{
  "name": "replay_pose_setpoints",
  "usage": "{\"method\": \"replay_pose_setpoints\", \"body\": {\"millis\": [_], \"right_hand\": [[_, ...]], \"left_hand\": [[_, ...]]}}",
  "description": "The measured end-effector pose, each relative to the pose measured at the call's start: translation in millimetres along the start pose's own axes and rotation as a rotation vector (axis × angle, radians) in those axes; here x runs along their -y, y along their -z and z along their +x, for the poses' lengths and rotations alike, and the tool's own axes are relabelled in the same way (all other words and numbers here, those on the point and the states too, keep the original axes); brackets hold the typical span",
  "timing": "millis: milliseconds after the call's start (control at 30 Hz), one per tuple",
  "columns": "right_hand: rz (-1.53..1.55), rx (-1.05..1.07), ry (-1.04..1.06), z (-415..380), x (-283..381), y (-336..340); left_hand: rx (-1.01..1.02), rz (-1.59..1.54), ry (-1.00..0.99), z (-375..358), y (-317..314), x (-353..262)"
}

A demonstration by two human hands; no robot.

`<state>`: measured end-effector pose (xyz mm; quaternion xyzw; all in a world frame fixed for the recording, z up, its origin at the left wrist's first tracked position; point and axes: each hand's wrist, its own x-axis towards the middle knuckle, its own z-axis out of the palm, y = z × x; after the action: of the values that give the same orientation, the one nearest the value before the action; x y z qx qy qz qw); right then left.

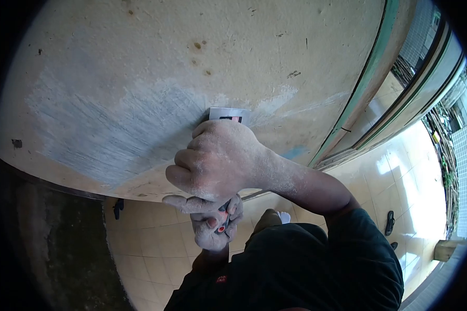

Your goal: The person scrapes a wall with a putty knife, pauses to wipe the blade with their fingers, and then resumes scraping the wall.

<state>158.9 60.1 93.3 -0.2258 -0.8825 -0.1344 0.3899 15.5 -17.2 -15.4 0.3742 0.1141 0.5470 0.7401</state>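
Grey-white, streaky coating (124,129) covers a broad patch on the left of the cream painted wall (244,46). Right of it, low down, the powder-dusted left hand (213,236) curls closed round a black handle with an orange-red ringed end (222,228). Just above, the dusty right hand (218,160) is tightly closed on a flat silver metal scraper (229,112), its blade against the wall; whether handle and blade join is hidden. Further right stand 1 green painted strip (376,57) and 1 black sandal (389,223).
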Motion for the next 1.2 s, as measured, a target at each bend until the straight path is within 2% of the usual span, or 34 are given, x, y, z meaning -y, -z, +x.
{"method": "replay_pose_setpoints", "body": {"millis": [67,133,233,300,433,533,567,633,733,800,967,1067,1133,1200], "right_hand": [[0.035,-0.045,0.047,-3.0,0.3,-10.6],[0.068,-0.101,0.085,-6.7,-4.3,-14.2],[0.103,0.014,0.099,-1.5,-9.1,0.8],[0.054,-0.110,0.089,-2.5,-7.2,2.0],[0.090,-0.055,0.075,-8.4,0.8,-1.2],[0.096,-0.153,0.132,-0.8,-7.6,2.4],[0.029,-0.085,0.124,0.8,-13.4,9.9],[-0.015,-0.011,0.098,-0.1,-9.6,10.3],[0.004,-0.058,0.083,-5.4,-6.4,1.3],[0.081,-0.187,0.124,-8.3,-2.7,-7.6],[0.039,-0.140,0.141,-4.2,-15.0,-1.4],[-0.005,-0.127,0.115,-6.8,-9.7,-5.6],[0.100,-0.259,0.113,-7.9,-4.8,-6.7],[0.084,-0.238,0.122,-7.7,-5.3,-9.4]], "left_hand": [[-0.036,0.042,-0.044,-10.7,-5.6,3.2],[-0.032,-0.010,0.005,-8.9,-6.7,4.6],[-0.069,0.021,-0.032,-4.5,-17.5,7.5],[-0.021,0.048,-0.073,3.3,-16.4,11.2],[-0.056,0.058,-0.068,-12.1,-13.0,10.1],[-0.083,0.110,-0.108,-2.0,-25.0,6.7],[-0.045,0.053,-0.009,5.3,-20.1,3.9],[-0.027,0.072,-0.014,12.0,-12.3,7.0],[0.000,0.079,-0.020,2.2,-6.2,11.6],[-0.038,0.094,-0.051,-6.9,-9.5,11.7],[-0.105,0.077,-0.047,3.7,-16.8,9.9],[-0.052,0.050,-0.047,6.4,-8.0,11.0],[-0.009,0.139,-0.044,-1.4,-12.7,4.3],[-0.022,0.083,-0.056,-2.8,-13.8,4.5]]}}
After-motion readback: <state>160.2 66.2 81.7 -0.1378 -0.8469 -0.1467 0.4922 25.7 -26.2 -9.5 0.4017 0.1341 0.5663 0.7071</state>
